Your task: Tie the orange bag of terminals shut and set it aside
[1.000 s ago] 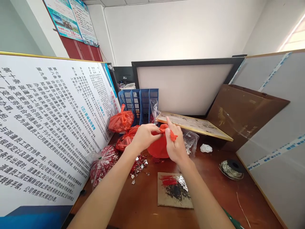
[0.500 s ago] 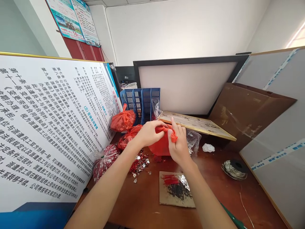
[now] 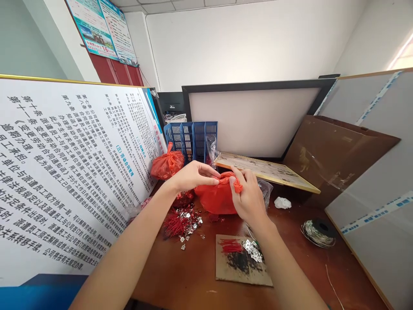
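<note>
- Red, thin and crinkly, the plastic bag (image 3: 217, 197) sat bulging and rounded on the brown wooden table (image 3: 309, 262), its neck gathered into a twisted knot at the top
- Left hand (image 3: 192, 175) came in from the left, fingers pinched together on the bunched plastic at the bag's neck
- Right hand (image 3: 250, 198) lay against the bag's right shoulder, fingers curled shut around a short red twist of the same plastic that stuck out between them
- Bag stood directly under and between both hands, near the middle of the table, touching each
- Second knotted red bag (image 3: 167, 164), smaller and glossy, rested behind and to the left against a blue slotted plastic file rack (image 3: 192, 137)
- Loose heap of red threads and small shiny metal pieces (image 3: 181, 222) spread on the wood just in front of the left forearm
- Flat, rough cardboard square (image 3: 243, 259) lay nearer, carrying a bundle of red strands, silvery bits and a dark smudge
- Coil of thin grey wire (image 3: 317, 230) sat well apart to the right, with a crumpled white scrap (image 3: 283, 202) between it and the bag
- Large white printed board (image 3: 64, 172) with a gold edge leaned along the left side
</note>
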### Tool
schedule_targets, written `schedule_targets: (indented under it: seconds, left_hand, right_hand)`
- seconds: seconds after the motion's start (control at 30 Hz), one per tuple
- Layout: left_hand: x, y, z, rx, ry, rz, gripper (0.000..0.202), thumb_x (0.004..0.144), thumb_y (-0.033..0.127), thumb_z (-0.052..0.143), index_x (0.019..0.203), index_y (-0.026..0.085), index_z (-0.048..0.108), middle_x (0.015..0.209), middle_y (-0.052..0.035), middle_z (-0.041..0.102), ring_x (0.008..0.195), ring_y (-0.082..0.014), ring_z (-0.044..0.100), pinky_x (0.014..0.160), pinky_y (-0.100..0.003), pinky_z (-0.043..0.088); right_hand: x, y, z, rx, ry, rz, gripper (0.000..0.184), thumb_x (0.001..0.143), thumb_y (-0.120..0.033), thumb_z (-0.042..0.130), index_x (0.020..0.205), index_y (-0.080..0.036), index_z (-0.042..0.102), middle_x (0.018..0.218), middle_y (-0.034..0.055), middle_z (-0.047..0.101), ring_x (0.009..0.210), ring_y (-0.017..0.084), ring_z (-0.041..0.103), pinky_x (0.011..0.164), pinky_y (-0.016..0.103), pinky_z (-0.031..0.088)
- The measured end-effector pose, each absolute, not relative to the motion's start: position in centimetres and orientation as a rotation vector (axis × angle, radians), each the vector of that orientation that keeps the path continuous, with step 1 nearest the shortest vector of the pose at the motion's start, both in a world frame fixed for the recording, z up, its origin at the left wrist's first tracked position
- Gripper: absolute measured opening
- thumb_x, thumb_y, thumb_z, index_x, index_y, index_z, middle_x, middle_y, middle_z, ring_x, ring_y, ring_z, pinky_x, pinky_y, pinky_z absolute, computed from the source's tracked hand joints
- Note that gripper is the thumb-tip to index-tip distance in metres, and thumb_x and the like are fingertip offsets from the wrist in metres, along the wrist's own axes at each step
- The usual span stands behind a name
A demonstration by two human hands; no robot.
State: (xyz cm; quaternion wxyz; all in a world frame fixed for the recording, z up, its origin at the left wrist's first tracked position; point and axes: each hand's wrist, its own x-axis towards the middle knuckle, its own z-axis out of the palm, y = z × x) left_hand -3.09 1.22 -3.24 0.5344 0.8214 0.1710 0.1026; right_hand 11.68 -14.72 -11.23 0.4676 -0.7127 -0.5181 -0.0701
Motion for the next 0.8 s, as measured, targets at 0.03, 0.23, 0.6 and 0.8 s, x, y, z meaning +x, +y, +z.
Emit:
schedule_targets:
  seconds: [0.03, 0.23, 0.6, 0.8]
  left_hand:
    - [-3.0, 1.5, -3.4, 1.919, 0.422, 0.231, 0.032, 0.074, 0.033, 0.089, 0.102, 0.019, 0.083, 0.103, -0.0078, 0.08, 0.103, -0.0232, 0.073, 0.097, -0.033, 0.055]
    - [-2.3, 2.8, -5.6, 1.624, 0.545, 0.313, 0.047, 0.067, 0.039, 0.095, 0.105, 0.017, 0.081, 0.108, -0.0126, 0.078, 0.099, -0.0223, 0.074, 0.093, -0.033, 0.058]
    - [-5.6, 3.7, -6.9, 1.747, 0.643, 0.431, 0.046, 0.078, 0.042, 0.083, 0.117, 0.017, 0.078, 0.105, -0.0106, 0.078, 0.09, -0.0197, 0.072, 0.085, -0.031, 0.056]
    - [-5.5, 1.6, -5.9, 2.111, 0.552, 0.344, 0.027, 0.081, 0.041, 0.08, 0.1, 0.023, 0.084, 0.105, -0.0044, 0.078, 0.095, -0.0236, 0.069, 0.083, -0.029, 0.049]
  right_hand:
    - [11.7, -14.9, -11.1, -1.779, -1.242, -0.143, 0.041, 0.108, -0.042, 0.041, 0.133, -0.017, 0.064, 0.111, 0.0129, 0.062, 0.104, 0.029, 0.057, 0.088, 0.046, 0.047]
    - [11.4, -15.0, -11.0, -1.773, -1.086, 0.194, 0.041, 0.105, -0.051, 0.052, 0.085, -0.018, 0.066, 0.072, -0.0007, 0.059, 0.065, 0.018, 0.056, 0.067, 0.033, 0.046]
    - [14.3, -16.0, -13.1, -1.58, -0.852, 0.634, 0.05, 0.102, -0.055, 0.061, 0.069, -0.017, 0.062, 0.059, -0.0043, 0.055, 0.05, 0.012, 0.05, 0.053, 0.026, 0.044]
    - [13.6, -15.3, -12.4, -1.485, -0.831, 0.697, 0.038, 0.102, -0.048, 0.064, 0.083, -0.015, 0.068, 0.077, 0.0012, 0.069, 0.059, 0.013, 0.058, 0.057, 0.027, 0.049]
